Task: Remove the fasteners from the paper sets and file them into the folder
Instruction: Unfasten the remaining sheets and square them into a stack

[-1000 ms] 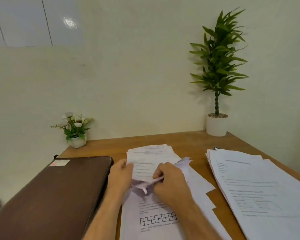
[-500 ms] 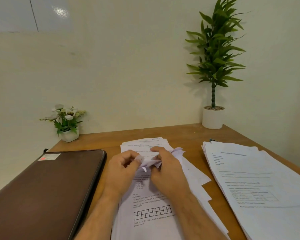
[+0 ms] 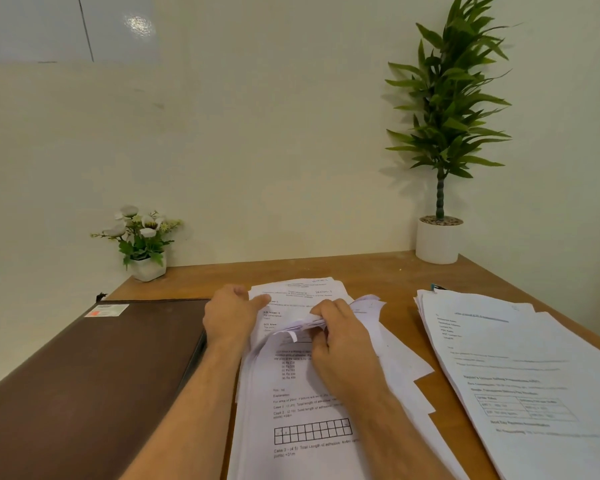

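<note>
Two paper piles lie on the table. On the middle pile, the right hand pinches a crumpled, folded-back corner of sheets; the left hand rests beside it, fingers loosely bent, thumb touching the page. A second pile lies along the right edge. One closed brown folder fills the left side. Two potted plants occupy the far corners.

The printed sheet reads "Explanation", "Case 1", "=31m".

Right hand gripping crumpled top corner of papers, left hand resting on them, folder lying left, second stack sitting right
</note>
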